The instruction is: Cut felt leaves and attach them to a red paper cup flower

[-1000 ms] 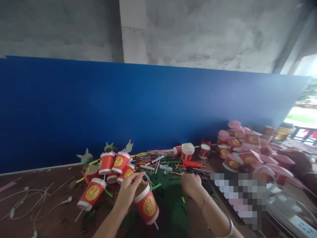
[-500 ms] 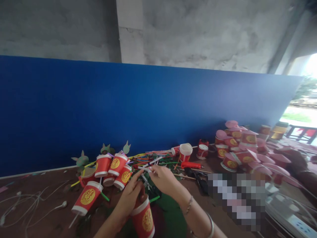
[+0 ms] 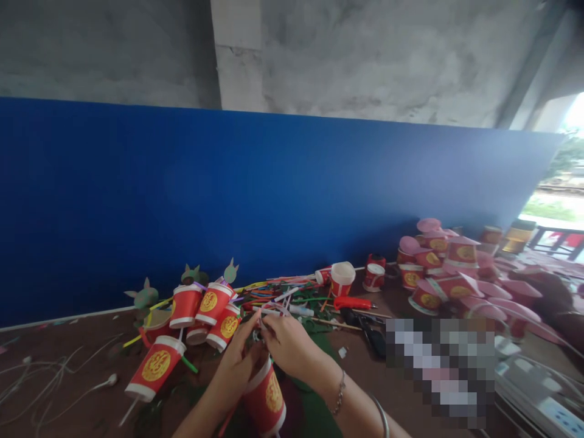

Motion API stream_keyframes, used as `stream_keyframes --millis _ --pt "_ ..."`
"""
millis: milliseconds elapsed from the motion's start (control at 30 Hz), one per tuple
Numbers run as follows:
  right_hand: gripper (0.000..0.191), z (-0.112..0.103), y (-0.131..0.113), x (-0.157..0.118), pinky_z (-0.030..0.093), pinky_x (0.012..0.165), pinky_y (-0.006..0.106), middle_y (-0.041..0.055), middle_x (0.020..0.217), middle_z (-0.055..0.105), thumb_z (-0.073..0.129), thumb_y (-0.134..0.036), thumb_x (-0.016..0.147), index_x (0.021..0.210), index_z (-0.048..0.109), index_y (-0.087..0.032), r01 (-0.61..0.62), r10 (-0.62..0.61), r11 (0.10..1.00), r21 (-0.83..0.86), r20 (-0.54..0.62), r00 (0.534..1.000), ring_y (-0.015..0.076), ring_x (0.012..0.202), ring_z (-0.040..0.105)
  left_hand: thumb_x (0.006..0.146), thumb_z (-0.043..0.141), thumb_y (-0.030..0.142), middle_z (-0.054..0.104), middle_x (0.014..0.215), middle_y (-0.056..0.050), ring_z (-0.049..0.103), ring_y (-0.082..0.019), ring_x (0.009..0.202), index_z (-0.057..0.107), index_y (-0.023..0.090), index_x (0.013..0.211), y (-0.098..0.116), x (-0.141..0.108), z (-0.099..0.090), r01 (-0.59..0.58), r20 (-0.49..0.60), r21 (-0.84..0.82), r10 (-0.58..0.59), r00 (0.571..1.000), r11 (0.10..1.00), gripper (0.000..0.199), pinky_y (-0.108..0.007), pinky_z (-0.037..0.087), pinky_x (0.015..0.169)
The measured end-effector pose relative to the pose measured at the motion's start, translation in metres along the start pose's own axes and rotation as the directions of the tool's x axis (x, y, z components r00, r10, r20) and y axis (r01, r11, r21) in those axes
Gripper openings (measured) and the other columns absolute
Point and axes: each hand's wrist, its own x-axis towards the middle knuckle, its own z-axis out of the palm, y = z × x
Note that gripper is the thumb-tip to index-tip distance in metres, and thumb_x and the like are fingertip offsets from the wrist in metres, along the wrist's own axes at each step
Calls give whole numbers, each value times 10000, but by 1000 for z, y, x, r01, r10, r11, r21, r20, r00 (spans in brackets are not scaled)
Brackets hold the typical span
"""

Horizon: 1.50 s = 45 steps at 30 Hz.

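Both of the person's hands are drawn together at the upper end of a red paper cup (image 3: 264,398), which leans at the near edge of the view, its white rim toward the fingers and a pale stick poking out at the lower end. The left hand (image 3: 238,359) is partly closed, fingers bent and thumb tucked in, grasping the cup at its rim; the exact contact of the fingertips is hidden. The right hand (image 3: 292,344) is curled with thumb and fingers pinched together over the cup's mouth, on a thin pale strip (image 3: 274,311) that loops up above the knuckles. The fingertips of the two hands nearly meet there. A chain bracelet (image 3: 340,392) and a metal bangle (image 3: 382,417) circle the right forearm.

To the left of the hands, more red cups (image 3: 212,304) with yellow emblems are heaped together, with green eared cutouts (image 3: 146,297) behind them. One cup (image 3: 155,368) lies tilted in front, a pale stick at its lower end. White earphones (image 3: 111,381) trail over the brown table (image 3: 104,420).

Beyond the hands lie loose coloured strips (image 3: 260,294), a red-handled tool (image 3: 352,303) and a whitish tube (image 3: 301,311). A white-rimmed cup (image 3: 342,280) stands behind the tool. On the right are a pile of cups with pink paper pieces (image 3: 460,267) and a white power strip (image 3: 562,416). A blue panel (image 3: 274,194) runs along the back of the table.
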Motion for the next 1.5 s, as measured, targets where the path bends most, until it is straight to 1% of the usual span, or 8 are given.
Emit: stream_keyframes --millis 233,367,600,800,1000,1167,1333,1500 --pt "183 -6 -6 -1 277 602 237 32 732 649 423 -134 847 751 575 -169 10 -14 998 -57 -64 998 132 660 547 721 551 263 492 1318 -96 372 -262 1263 552 186 1203 9 1 -3 -23 -1 126 23 1000 992 488 -433 251 1067" --pt "160 -8 -5 0 284 647 245 26 729 659 438 -126 838 761 569 -176 23 -32 996 -91 -95 995 144 700 573 733 535 247 524 1290 -87 410 -254 1240 563 201 1191 13 -1 -3 -74 14 171 73 997 983 461 -440 283 1055" --pt "188 -10 -4 -1 276 596 243 37 735 674 423 -160 852 762 588 -174 -2 -8 992 -127 -77 997 146 674 591 747 521 225 527 1288 -75 406 -242 1247 599 226 1147 16 -1 -4 -153 30 226 149 988 962 407 -430 301 1053" --pt "167 -11 -3 0 279 594 241 35 755 679 445 -144 827 794 606 -174 -14 4 992 -126 -77 997 150 692 594 745 517 235 552 1255 -85 443 -252 1214 649 215 1063 18 -1 -5 -171 58 177 163 985 969 345 -449 307 1047" --pt "199 -13 -8 -2 243 542 227 6 623 622 480 -197 830 664 587 -170 48 -56 993 -106 -75 996 114 586 527 750 560 288 561 1246 -83 427 -261 1226 556 208 1195 17 -3 -3 -67 -13 105 69 998 992 452 -437 296 1051" --pt "264 -17 -12 -5 236 508 206 -36 521 502 507 -281 833 599 548 -164 107 -104 994 25 -79 991 81 491 397 759 580 356 556 1251 -96 455 -267 1201 516 203 1237 15 -5 -3 -14 25 -50 15 1000 999 505 -406 369 999" --pt "264 -20 -16 -7 258 513 187 -48 554 440 475 -223 849 592 501 -163 194 -182 963 185 -77 980 75 522 353 722 627 397 579 1216 -113 480 -277 1171 502 195 1248 12 -4 -5 5 -12 -156 -7 1000 988 577 -396 405 957" --pt "275 -25 -21 -8 284 557 194 -54 542 392 445 -200 858 585 463 -165 262 -259 949 177 -37 965 80 536 324 687 638 384 628 1129 -126 590 -280 1009 498 171 1253 17 -2 -7 93 13 -259 -93 996 962 621 -392 476 845"
